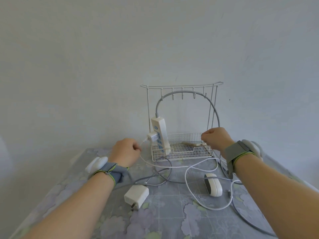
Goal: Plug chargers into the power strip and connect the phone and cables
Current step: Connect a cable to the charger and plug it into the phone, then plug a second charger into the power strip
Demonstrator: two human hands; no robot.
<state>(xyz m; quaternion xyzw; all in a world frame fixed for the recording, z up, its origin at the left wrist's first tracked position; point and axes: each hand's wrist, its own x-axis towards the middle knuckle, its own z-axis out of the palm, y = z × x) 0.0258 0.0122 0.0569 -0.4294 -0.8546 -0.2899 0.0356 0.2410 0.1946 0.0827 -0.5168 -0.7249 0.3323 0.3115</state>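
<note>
Limp cable (172, 167) is pinched by left hand (125, 151); right hand (214, 139) closed at phone (194, 144). Best gripped at stiff connector.

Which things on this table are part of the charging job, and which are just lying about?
Part of the job:
power strip
plugged-in charger
loose charger
phone
white cable
left hand
right hand

Just lying about:
white oval case
wire rack
floral tablecloth
</note>
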